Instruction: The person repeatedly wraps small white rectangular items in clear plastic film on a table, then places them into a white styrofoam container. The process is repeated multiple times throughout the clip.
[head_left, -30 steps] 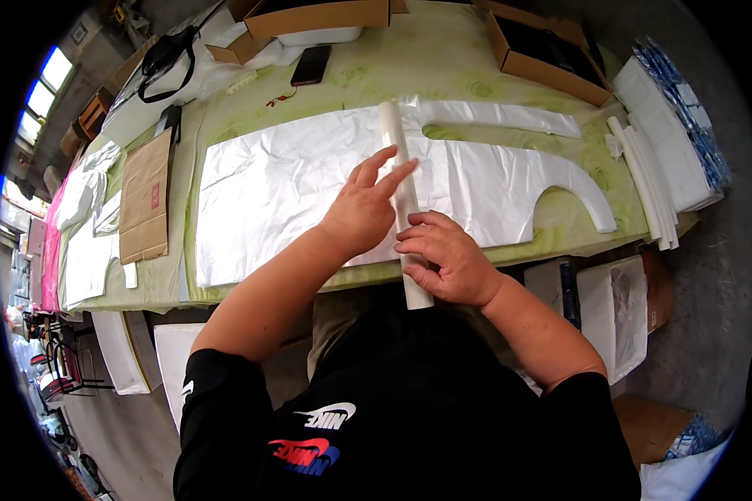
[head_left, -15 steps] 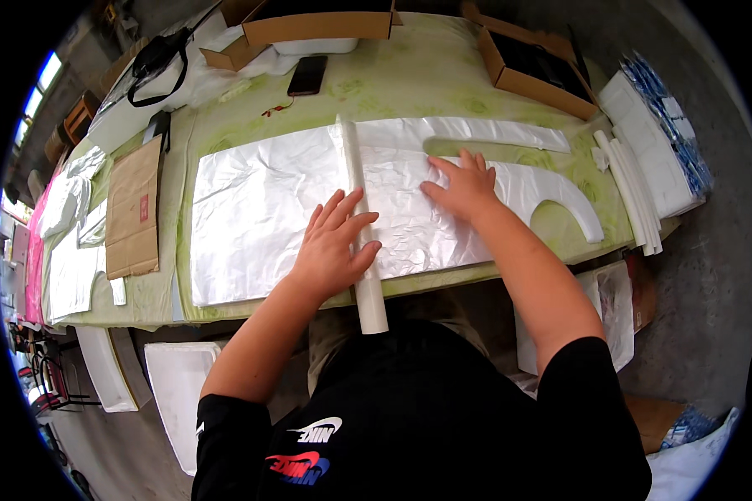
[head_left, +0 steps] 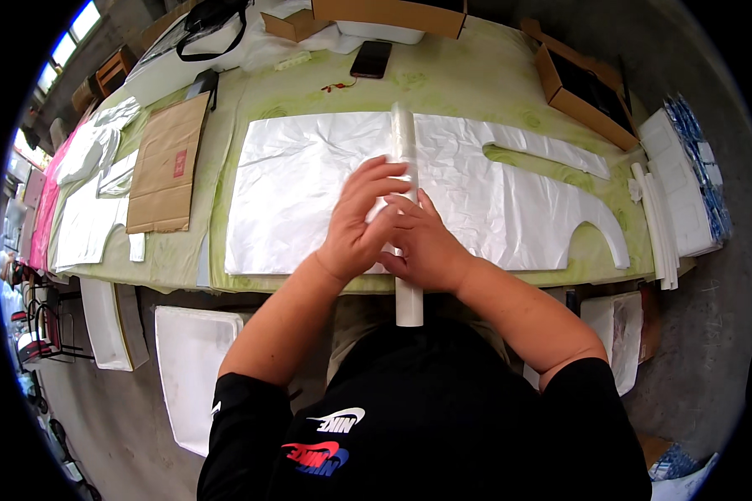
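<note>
A flat white plastic vest-style bag (head_left: 309, 167) lies on the table, its handle loops pointing right. Across its middle, a pale, glossy tube-like roll (head_left: 409, 309) runs from the bag's far edge to past the table's near edge. My left hand (head_left: 355, 225) is over the middle of the roll, its fingers extended and thumb apart. From the right, my right hand (head_left: 430, 246) rests against the roll, fingers bent over it and thumb spread below. Both hands meet there and partly hide the roll. Neither hand wraps round it.
Left of the bag lie a flat brown cardboard piece (head_left: 169, 167) and white cut-out pieces (head_left: 88, 217). A phone (head_left: 371, 60) and open cardboard boxes (head_left: 589, 92) sit farther back. White tubes (head_left: 658, 221) lie at the right edge; white bins (head_left: 194, 367) stand below the table.
My right hand has moved left from the bag's surface to the roll, joining my left hand. The roll now lies straighter. The whole view has shifted.
</note>
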